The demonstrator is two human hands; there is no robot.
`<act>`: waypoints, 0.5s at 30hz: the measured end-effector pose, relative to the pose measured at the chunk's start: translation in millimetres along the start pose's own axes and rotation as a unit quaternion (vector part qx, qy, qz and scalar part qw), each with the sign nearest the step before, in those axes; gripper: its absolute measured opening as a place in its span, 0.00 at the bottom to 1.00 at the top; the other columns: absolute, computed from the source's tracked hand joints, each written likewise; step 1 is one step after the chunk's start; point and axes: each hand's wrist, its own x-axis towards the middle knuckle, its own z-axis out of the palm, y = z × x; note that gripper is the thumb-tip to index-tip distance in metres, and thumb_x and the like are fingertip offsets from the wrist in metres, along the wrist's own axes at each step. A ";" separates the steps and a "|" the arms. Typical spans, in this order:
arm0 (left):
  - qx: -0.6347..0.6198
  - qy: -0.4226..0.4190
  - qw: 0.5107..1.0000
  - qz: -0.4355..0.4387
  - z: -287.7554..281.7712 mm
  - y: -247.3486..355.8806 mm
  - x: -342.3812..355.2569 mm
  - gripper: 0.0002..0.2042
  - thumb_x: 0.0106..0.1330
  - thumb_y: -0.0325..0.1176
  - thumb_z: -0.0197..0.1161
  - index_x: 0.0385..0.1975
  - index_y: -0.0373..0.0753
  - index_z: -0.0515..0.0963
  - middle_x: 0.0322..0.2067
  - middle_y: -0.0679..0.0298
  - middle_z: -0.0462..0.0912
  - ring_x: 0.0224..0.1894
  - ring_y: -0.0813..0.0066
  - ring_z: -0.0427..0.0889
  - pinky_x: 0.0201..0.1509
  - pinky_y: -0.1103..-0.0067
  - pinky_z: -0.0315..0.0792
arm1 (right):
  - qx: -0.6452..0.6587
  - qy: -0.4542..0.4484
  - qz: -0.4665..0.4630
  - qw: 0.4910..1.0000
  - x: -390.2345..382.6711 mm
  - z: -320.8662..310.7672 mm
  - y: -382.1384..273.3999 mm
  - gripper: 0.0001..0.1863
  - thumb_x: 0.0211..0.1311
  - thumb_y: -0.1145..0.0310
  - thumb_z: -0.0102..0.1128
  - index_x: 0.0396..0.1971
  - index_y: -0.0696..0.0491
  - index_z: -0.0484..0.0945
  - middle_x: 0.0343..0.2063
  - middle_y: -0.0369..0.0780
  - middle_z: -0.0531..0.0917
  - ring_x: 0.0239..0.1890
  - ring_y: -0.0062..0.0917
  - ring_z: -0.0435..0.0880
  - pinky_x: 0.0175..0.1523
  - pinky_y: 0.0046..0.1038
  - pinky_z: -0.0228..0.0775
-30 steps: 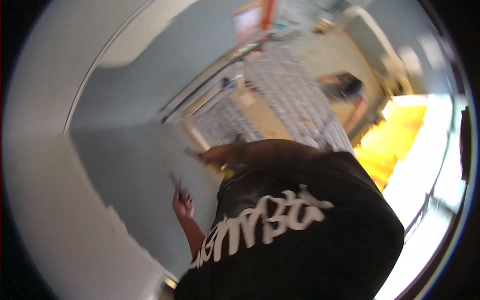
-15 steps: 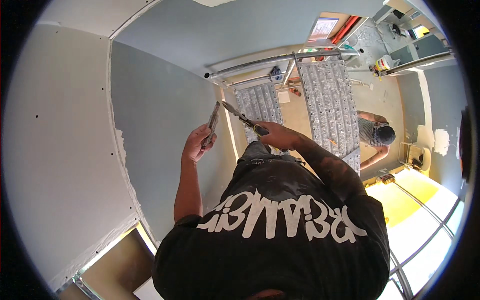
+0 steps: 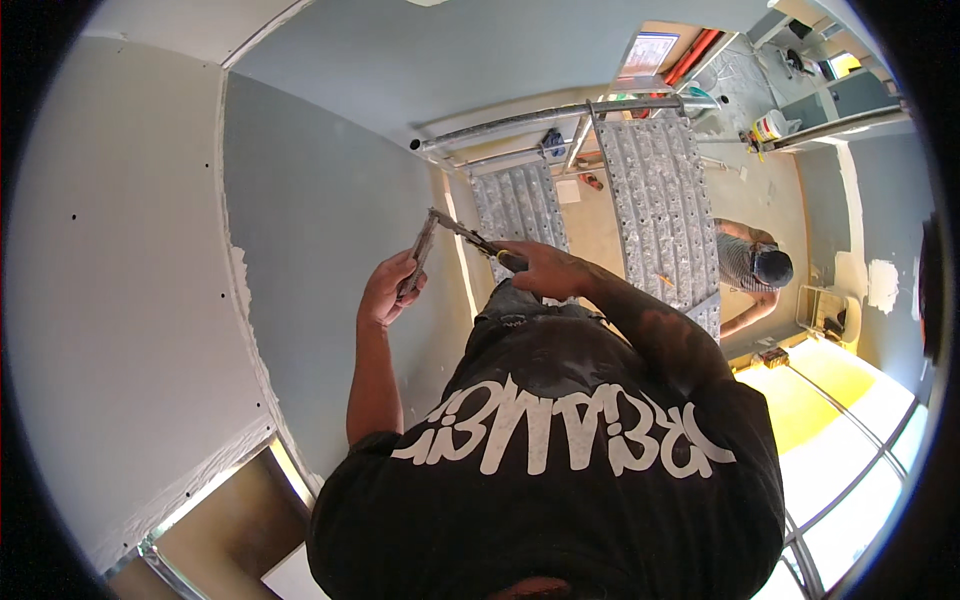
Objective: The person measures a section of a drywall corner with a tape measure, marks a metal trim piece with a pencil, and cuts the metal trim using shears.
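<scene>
In my left hand (image 3: 385, 288) I hold a slim grey utility knife (image 3: 425, 250), its tip pointing up and away from me. My right hand (image 3: 540, 270) is closed around the dark handles of a pair of snips (image 3: 468, 235), or pliers of that shape. The tool's narrow jaws meet the knife's tip, and the two tools form a peak between my hands. Whether the jaws grip the blade is too small to tell.
Perforated metal scaffold planks (image 3: 660, 210) lie ahead and to the right, with a scaffold pole (image 3: 540, 122) across their far end. Beyond them, lower down, a person in a dark cap (image 3: 772, 268) bends over. A white bucket (image 3: 768, 127) stands at the far right. Grey plasterboard (image 3: 300, 200) rises on my left.
The snips' jaws have closed the small gap to the knife and now touch its tip. My right hand has shifted slightly left; my left hand has moved a little left too.
</scene>
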 end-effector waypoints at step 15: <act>-0.020 0.050 0.997 -0.059 -51.3 -16.8 -39.8 0.20 0.71 0.44 0.61 0.55 0.36 0.74 0.22 0.66 0.74 0.13 0.88 0.59 0.13 0.89 0.54 | 0.103 -0.171 0.142 0.970 60.1 30.0 12.2 0.16 0.52 0.60 0.58 0.36 0.57 0.79 0.29 0.43 0.81 0.32 0.30 0.84 0.38 0.35 0.77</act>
